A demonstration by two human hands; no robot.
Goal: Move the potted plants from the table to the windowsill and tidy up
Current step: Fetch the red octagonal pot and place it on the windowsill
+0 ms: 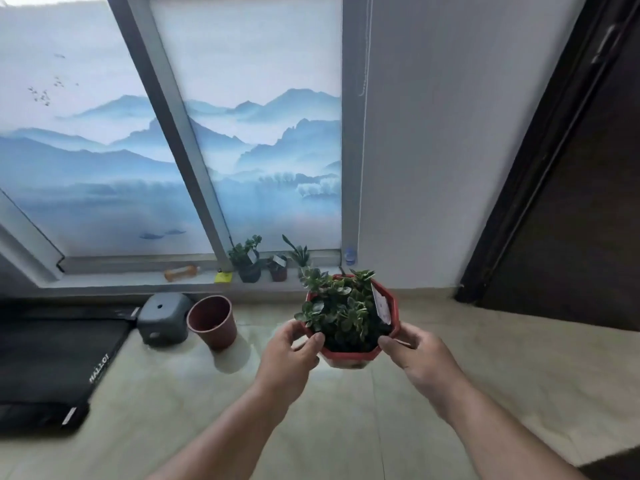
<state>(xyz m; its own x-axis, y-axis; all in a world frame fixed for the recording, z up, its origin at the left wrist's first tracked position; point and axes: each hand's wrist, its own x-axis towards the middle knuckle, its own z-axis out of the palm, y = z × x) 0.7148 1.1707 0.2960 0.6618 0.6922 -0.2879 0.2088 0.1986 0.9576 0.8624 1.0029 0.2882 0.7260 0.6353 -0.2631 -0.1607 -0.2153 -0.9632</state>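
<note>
I hold a red octagonal pot (349, 355) with a leafy green plant and a white tag in the air, in front of the windowsill (138, 280). My left hand (294, 351) grips its left rim and my right hand (415, 351) grips its right rim. Three small potted plants stand on the sill: a dark pot with a green plant (247, 263), a small dark red pot (278, 270) and a spiky plant (299, 256), partly hidden behind the held plant.
An orange bottle (181, 271) lies on the sill beside a yellow object (222, 277). A small clear bottle (350, 255) stands in the sill's right corner. On the floor are an empty brown pot (213, 322), a grey box (164, 318) and a black mat (52, 365). A dark door (571, 202) is at right.
</note>
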